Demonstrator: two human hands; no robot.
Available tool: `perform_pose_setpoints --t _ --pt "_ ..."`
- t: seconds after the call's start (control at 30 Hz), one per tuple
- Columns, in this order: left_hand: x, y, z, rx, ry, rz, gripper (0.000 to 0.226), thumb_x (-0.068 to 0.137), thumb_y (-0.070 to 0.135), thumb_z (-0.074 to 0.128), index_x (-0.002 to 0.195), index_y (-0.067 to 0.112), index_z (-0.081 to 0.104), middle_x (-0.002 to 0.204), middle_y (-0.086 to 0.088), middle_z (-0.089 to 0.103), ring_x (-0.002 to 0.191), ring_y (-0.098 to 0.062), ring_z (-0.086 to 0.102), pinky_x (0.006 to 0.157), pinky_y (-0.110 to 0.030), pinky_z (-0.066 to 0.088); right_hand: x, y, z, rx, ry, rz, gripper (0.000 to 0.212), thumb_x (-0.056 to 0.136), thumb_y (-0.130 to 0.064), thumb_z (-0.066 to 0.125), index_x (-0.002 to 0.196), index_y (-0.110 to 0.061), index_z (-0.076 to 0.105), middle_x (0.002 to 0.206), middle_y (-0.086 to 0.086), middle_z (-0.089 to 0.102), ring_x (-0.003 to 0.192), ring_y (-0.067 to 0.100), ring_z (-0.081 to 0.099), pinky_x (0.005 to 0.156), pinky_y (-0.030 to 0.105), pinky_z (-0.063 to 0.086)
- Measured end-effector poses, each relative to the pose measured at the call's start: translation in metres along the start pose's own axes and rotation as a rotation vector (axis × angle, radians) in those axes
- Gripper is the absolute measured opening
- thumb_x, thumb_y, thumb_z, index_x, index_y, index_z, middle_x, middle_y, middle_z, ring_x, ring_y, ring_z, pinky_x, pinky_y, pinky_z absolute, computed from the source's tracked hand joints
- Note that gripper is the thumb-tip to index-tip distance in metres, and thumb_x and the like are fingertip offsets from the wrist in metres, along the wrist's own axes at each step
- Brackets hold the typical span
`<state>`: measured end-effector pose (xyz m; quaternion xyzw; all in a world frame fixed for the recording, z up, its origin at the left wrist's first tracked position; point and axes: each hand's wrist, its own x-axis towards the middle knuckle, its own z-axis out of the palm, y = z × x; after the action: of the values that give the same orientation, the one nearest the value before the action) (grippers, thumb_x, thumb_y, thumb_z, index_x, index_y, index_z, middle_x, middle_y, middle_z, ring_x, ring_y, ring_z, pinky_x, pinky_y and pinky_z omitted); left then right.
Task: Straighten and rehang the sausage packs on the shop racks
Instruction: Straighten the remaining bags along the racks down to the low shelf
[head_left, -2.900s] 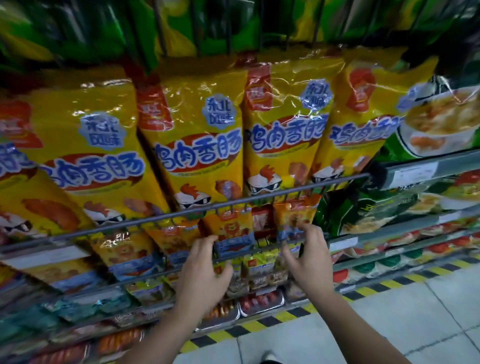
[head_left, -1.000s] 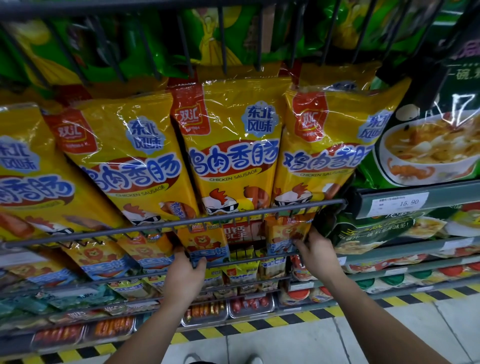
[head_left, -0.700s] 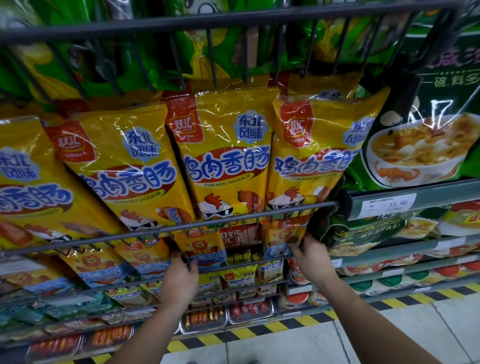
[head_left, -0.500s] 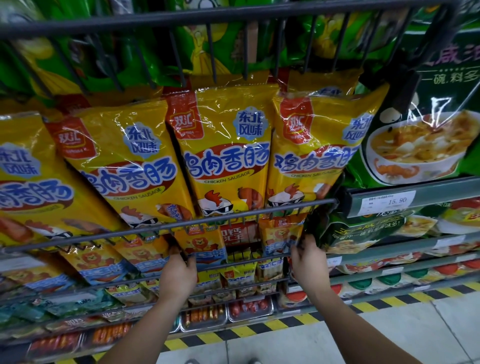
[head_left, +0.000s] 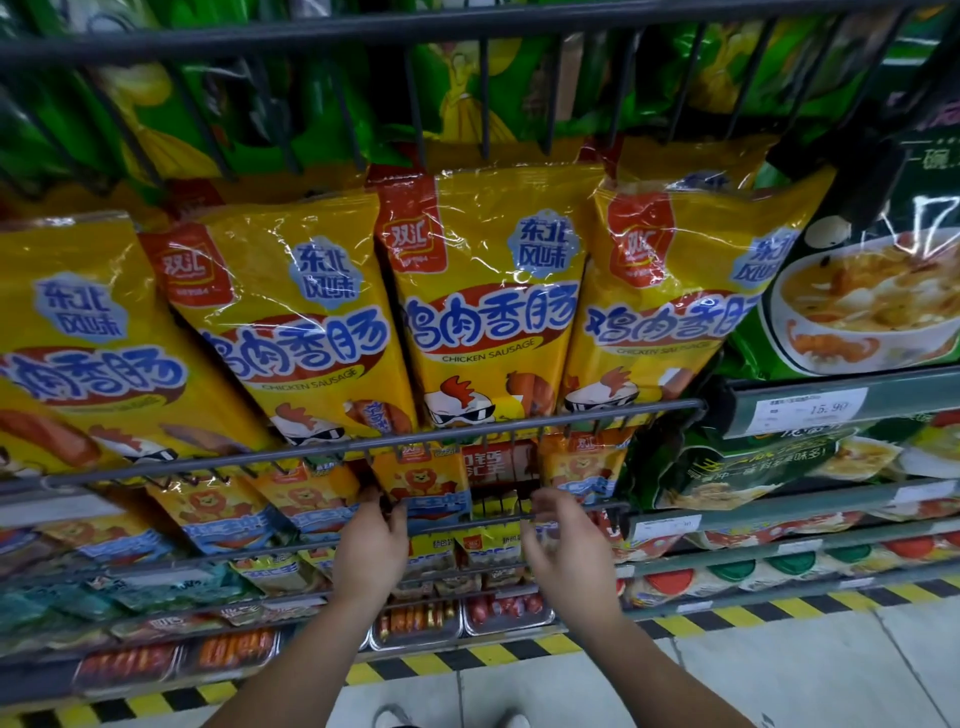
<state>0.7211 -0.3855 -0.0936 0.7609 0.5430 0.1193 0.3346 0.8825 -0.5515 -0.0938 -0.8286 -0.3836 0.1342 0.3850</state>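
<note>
Yellow sausage packs (head_left: 483, 312) hang on wire rack (head_left: 363, 444)

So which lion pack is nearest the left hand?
The lion pack just left of the red pack: the left hand's fingertips reach its left edge. The other lion packs hang farther off.

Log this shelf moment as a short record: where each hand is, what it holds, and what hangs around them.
Setting: wire rack with hanging packs
Upper row: large yellow chicken sausage packs, bottoms behind the front rail
Lower row: orange lion pack among similar ones
Left hand: pinches the orange lion pack's lower left corner
Right hand: right of that pack, fingers loosely curled, blurred, nothing visibly held
Right of rack: green soup packs; price tag reads 15.90
Floor: yellow-black stripe
</note>
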Motion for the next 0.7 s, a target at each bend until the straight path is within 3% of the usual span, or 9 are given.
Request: perform_pose_setpoints --t 0.13,0.27,0.43,0.63,0.7 --pt "0.003 -0.004 0.0 0.006 -0.016 0.012 0.029 0.103 0.028 0.046 0.123 0.01 0.056 0.076 0.0 0.065 0.063 -0.022 0.062 0.061 -0.045 0.052 0.013 -0.029 0.025 0.005 -0.099 -0.044 0.046 0.098 -0.038 0.059 0.136 -0.015 0.05 0.124 -0.002 0.062 0.11 0.015 0.062 0.085 0.029 0.053" --pt "0.002 -0.004 0.0 0.023 -0.009 0.011 0.027 0.104 0.028 0.045 0.121 0.011 0.057 0.078 0.0 0.063 0.067 -0.024 0.062 0.064 -0.047 0.054 0.027 -0.042 0.041 -0.071 -0.195 0.031 0.044 0.098 -0.042 0.057 0.125 -0.008 0.053 0.104 0.008 0.064 0.092 0.023 0.064 0.068 0.029 0.047" --pt "0.002 -0.007 0.003 0.045 0.034 0.006 0.03 0.103 0.029 0.046 0.123 0.009 0.058 0.073 0.008 0.057 0.061 -0.014 0.058 0.057 -0.036 0.049 0.037 -0.048 0.057 -0.106 -0.282 0.13 0.044 0.099 -0.048 0.053 0.123 -0.011 0.057 0.102 0.006 0.066 0.09 0.024 0.065 0.063 0.026 0.041" --pt "0.0 -0.007 0.004 0.011 0.087 0.036 0.03 0.102 0.028 0.049 0.123 0.009 0.059 0.079 0.006 0.059 0.059 -0.009 0.052 0.049 -0.022 0.038 0.036 -0.046 0.061 -0.088 -0.211 0.115 0.037 0.1 -0.044 0.052 0.12 -0.013 0.061 0.097 0.007 0.069 0.083 0.026 0.065 0.06 0.031 0.044" --pt "0.0 -0.004 0.001 0.003 0.104 0.057 0.029 0.101 0.028 0.05 0.122 0.009 0.059 0.078 0.005 0.061 0.06 -0.013 0.055 0.05 -0.028 0.044 0.035 -0.046 0.059 -0.063 -0.187 0.111 0.035 0.1 -0.042 0.053 0.119 -0.013 0.062 0.093 0.007 0.069 0.078 0.025 0.064 0.057 0.031 0.04"
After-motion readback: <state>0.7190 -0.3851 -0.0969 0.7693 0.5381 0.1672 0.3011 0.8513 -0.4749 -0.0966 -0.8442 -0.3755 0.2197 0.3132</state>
